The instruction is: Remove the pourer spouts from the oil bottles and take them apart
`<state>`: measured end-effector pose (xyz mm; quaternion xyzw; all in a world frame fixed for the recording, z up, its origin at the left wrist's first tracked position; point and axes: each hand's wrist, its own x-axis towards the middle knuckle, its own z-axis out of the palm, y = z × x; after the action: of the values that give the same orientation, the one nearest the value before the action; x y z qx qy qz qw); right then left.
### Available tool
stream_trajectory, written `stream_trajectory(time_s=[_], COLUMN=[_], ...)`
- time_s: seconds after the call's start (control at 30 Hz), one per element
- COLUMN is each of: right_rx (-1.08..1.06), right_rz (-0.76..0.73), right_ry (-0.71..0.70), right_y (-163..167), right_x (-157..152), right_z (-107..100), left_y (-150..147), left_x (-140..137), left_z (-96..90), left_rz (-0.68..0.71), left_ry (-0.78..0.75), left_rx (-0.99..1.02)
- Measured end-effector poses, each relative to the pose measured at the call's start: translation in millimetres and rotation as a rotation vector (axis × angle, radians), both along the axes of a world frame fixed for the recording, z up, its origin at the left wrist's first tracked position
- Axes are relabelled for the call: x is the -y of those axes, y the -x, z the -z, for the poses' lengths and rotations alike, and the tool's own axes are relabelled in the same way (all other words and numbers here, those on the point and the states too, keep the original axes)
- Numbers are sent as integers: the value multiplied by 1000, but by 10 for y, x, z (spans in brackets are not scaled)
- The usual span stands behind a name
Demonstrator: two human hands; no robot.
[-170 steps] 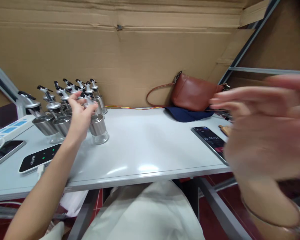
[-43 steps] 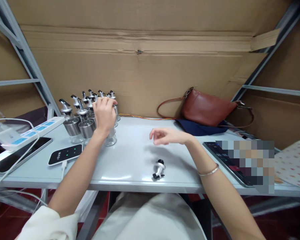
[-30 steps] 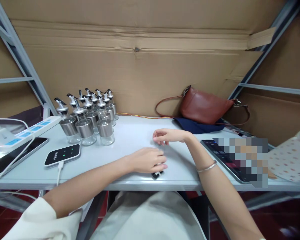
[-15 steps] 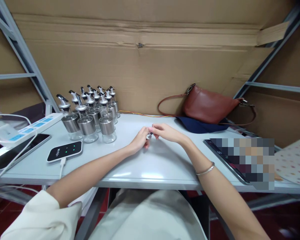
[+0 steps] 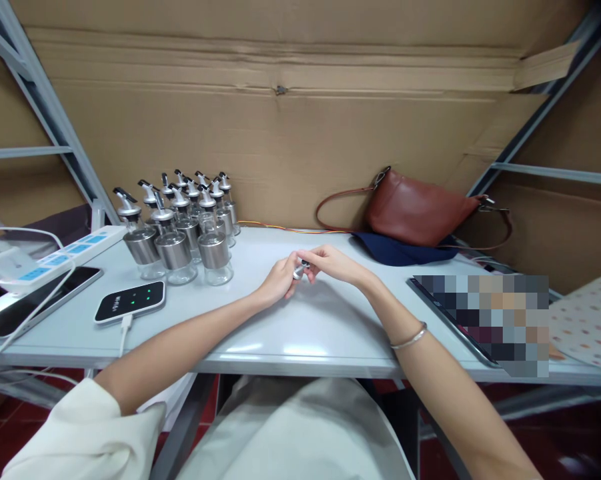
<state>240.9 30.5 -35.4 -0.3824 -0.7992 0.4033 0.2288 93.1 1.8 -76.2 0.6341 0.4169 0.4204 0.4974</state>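
Over the middle of the white table, my left hand (image 5: 276,283) and my right hand (image 5: 334,264) meet at the fingertips. Between them is a small silver and black pour spout (image 5: 299,273), partly hidden by the fingers. My left fingers are closed around its silver part. The thumb and fingers of my right hand pinch at its black end. To the left stand several glass bottles with steel bands, most topped with similar silver and black spouts. The front right glass bottle (image 5: 214,252) has an uncovered neck.
A power strip (image 5: 83,250), a dark phone (image 5: 75,291) and a cabled Wi-Fi device (image 5: 147,291) lie at left. At back right, a brown bag (image 5: 420,210) rests on dark blue cloth (image 5: 390,251). A blurred-out tablet (image 5: 445,310) lies at right. Cardboard (image 5: 280,147) backs the table.
The spout shows more between my hands now. My right fingers have shifted a little, uncovering its black end. The bottles have not moved.
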Motion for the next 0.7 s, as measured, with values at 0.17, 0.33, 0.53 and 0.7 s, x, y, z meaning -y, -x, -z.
stream_trajectory(time_s=[0.17, 0.33, 0.53, 0.7], right_rx=[27, 24, 70, -5], right_rz=[35, 59, 49, 81], right_ry=[-24, -55, -109, -221], right_y=[36, 64, 22, 13], right_x=[12, -5, -29, -5], right_z=[8, 20, 15, 19], left_y=[-29, -68, -77, -57], left_x=[23, 27, 15, -26], left_z=[13, 28, 76, 66], left_rz=[40, 31, 42, 40], left_ry=[-66, -42, -96, -54], left_rx=[17, 44, 24, -37])
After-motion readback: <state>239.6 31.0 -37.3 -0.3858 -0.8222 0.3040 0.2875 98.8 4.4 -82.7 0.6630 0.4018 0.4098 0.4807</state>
